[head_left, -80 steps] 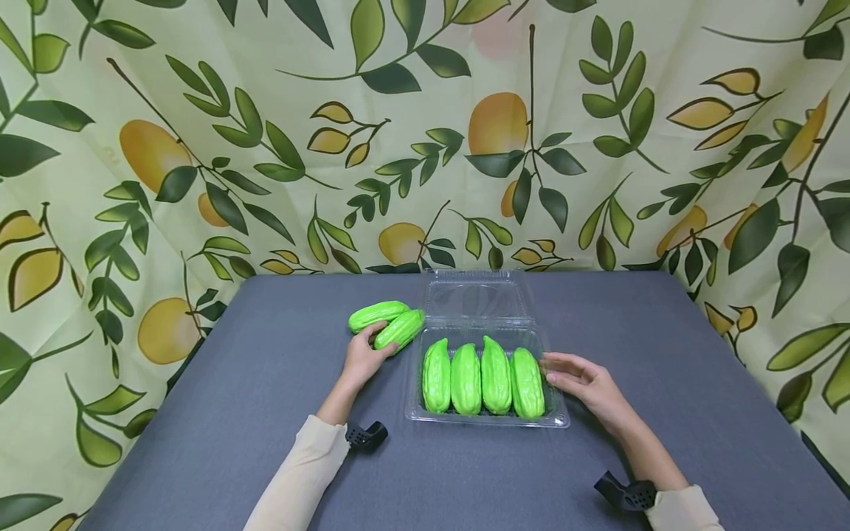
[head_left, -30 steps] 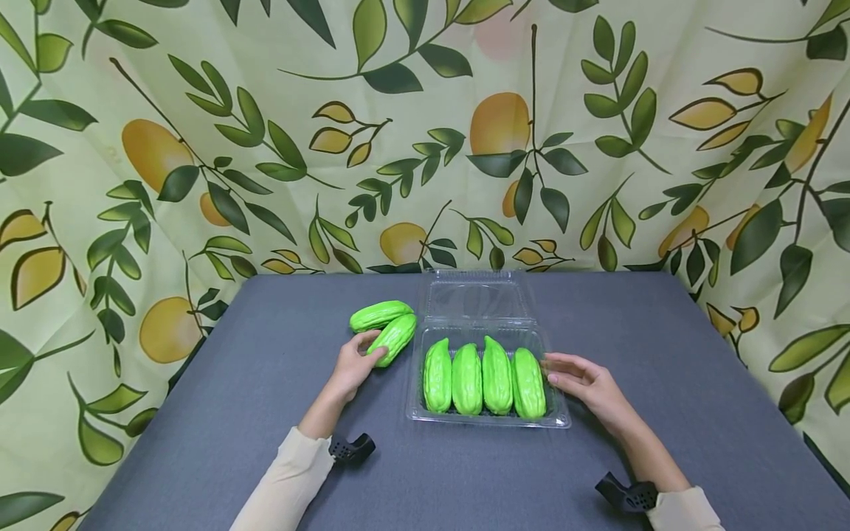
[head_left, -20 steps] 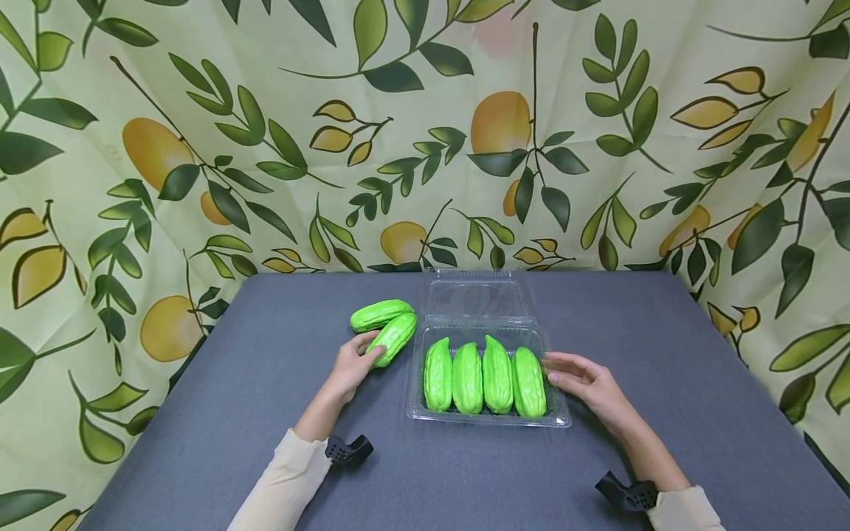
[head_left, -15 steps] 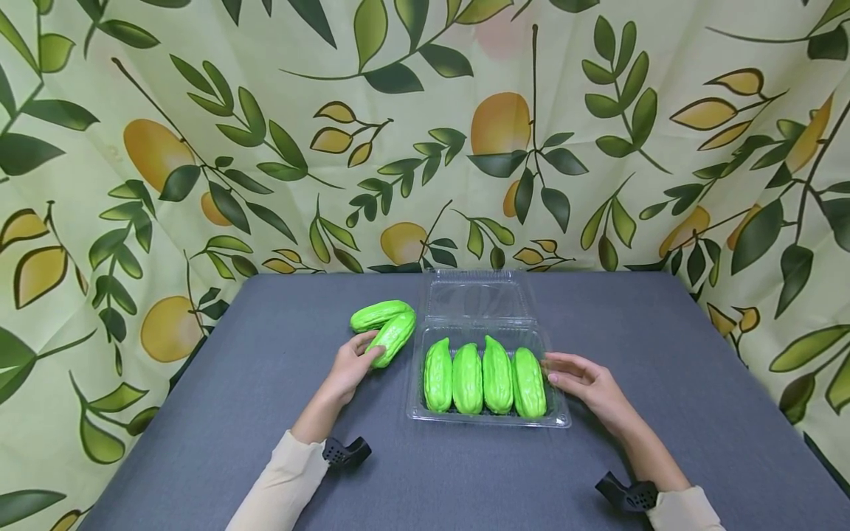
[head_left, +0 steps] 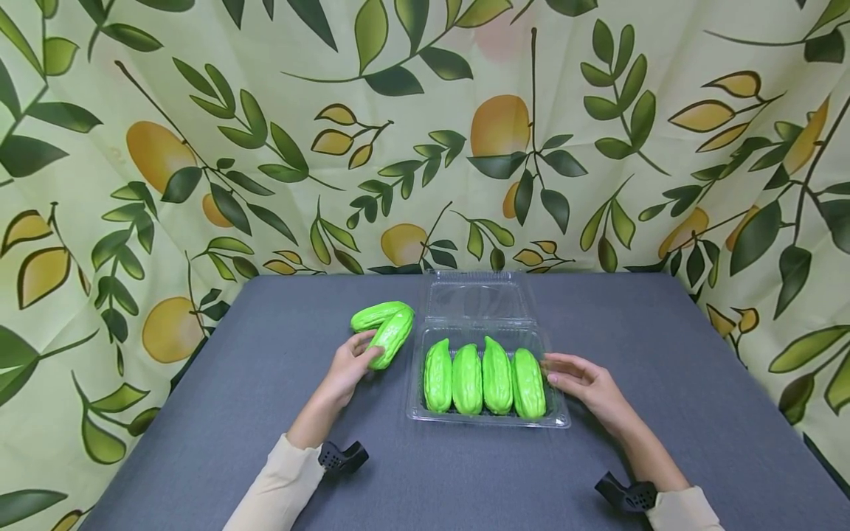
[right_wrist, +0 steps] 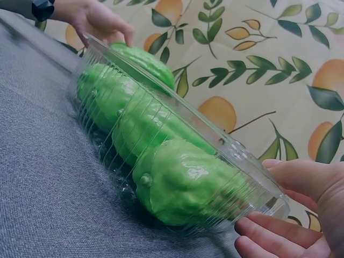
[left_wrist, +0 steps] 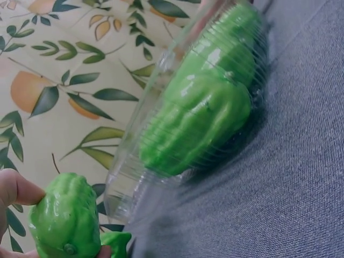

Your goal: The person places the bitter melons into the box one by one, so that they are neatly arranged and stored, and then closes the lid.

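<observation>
Here, left grip pinches a gourd.
Likely light, stiff, slick: hold mid-body; spread right grip touches the box beside it.

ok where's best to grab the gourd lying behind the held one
Probably across its middle, from above and the left: the gourd lies with its length running left to right, and the held gourd hides its lower right.
</observation>
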Demonstrator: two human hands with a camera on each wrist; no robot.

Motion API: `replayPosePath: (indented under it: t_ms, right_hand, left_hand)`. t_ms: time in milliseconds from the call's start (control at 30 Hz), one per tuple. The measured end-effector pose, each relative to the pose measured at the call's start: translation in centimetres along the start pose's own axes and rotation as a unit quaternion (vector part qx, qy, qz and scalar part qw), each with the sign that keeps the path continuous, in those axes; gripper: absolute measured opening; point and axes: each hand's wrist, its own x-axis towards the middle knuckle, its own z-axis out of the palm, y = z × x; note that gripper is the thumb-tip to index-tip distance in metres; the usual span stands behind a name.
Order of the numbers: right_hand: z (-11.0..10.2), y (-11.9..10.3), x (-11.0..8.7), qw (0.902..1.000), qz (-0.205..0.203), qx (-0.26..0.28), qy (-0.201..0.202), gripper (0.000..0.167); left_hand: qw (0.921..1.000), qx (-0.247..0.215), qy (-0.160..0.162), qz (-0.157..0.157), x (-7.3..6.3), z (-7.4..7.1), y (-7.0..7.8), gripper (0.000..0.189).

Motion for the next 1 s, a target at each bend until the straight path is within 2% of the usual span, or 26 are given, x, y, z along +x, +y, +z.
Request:
replayPosePath:
  t_ms: [467, 867, 1000]
  right_hand:
    - [0.1, -0.2, -0.1, 0.9999, 0.007, -0.012, 0.004, 0.050]
    - [0.1, -0.3, -0.1, 1.0000, -0.002, -0.002, 0.005, 0.050]
    - [0.1, -0.4, -0.2, 1.0000, -0.002, -0.005, 0.006, 0.049]
  left_hand:
    - [0.9999, 0.000, 0.004, 0.013, -1.4, 0.2, 1.0, 0.048]
    - [0.9995, -0.018, -0.015, 0.020, -2.2, 0.7, 1.5, 0.048]
    - [0.9989, -0.019, -0.030, 0.029, -2.5, 0.9, 1.7, 0.049]
